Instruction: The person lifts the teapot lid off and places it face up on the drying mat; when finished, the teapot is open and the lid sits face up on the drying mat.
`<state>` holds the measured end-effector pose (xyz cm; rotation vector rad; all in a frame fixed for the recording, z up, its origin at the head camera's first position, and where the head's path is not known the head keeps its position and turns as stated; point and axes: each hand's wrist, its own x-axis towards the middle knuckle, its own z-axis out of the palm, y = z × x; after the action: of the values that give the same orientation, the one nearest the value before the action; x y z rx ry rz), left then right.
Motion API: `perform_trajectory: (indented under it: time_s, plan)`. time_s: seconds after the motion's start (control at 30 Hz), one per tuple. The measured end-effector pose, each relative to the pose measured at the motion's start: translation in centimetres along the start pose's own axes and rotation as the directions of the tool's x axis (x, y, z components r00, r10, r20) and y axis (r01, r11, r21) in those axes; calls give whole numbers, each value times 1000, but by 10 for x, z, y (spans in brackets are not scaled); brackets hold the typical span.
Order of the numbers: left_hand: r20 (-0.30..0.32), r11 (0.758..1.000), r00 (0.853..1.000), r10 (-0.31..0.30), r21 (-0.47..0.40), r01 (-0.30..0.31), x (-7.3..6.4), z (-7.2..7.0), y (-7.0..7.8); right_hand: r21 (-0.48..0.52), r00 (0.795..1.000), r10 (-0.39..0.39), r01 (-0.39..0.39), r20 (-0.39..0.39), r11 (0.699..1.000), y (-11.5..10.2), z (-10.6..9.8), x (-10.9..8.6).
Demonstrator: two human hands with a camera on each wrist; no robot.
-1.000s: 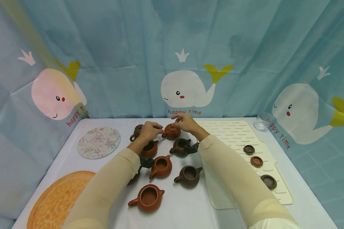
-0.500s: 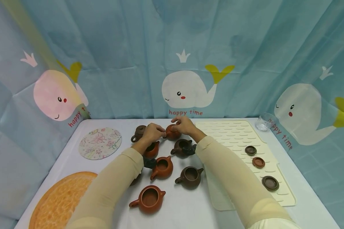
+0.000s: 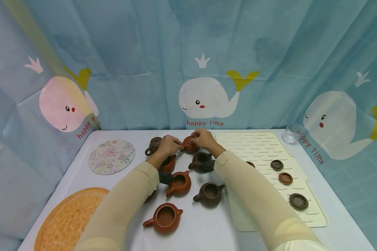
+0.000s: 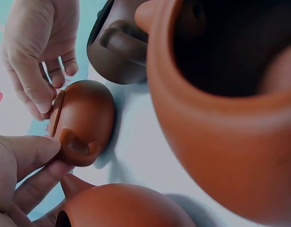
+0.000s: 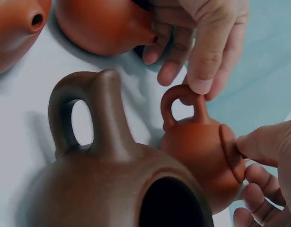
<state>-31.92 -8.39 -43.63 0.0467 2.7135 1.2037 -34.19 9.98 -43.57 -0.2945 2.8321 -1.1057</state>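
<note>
At the back of the table, both hands are on a small reddish clay teapot (image 3: 191,149). My left hand (image 3: 169,145) pinches its handle (image 5: 172,105) between thumb and finger, seen best in the right wrist view. On the teapot's lid (image 5: 232,150) are the thumb and fingertips of my right hand (image 3: 205,138), which grip it around the top; the knob is hidden. The lid sits on the pot's opening. Close by stand a dark lidded teapot (image 3: 155,142), a lidless red teapot (image 3: 168,165) and a lidless dark teapot (image 3: 202,159).
Nearer stand lidless teapots, including a red one (image 3: 165,219) and a dark one (image 3: 210,195). Several loose lids (image 3: 285,178) lie on a cream mat (image 3: 245,139) at the right. A clear glass cup (image 3: 291,134), a floral round mat (image 3: 111,157) and an orange round mat (image 3: 69,219) lie around.
My right hand's raised fingers have come down to the lid. The left hand stays at the handle. The head view has shifted slightly, and another lid shows beside the right sleeve.
</note>
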Motion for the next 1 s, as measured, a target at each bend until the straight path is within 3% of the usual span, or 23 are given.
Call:
perform_trajectory:
  time_s: [0.47, 0.8, 1.0]
  plan:
    - [-13, 1000, 1000, -1, -4, 1, 0, 4, -1, -56, 998, -34, 31, -55, 998, 3, 3, -3]
    - [-25, 1000, 999, 24, 6, -24, 1, 3, -2, 98, 984, -44, 62, -174, 993, 4, -6, -6]
    - [-24, 1000, 999, 25, 0, -25, 0, 3, -4, 220, 983, -17, 57, -181, 974, 2, -12, -10]
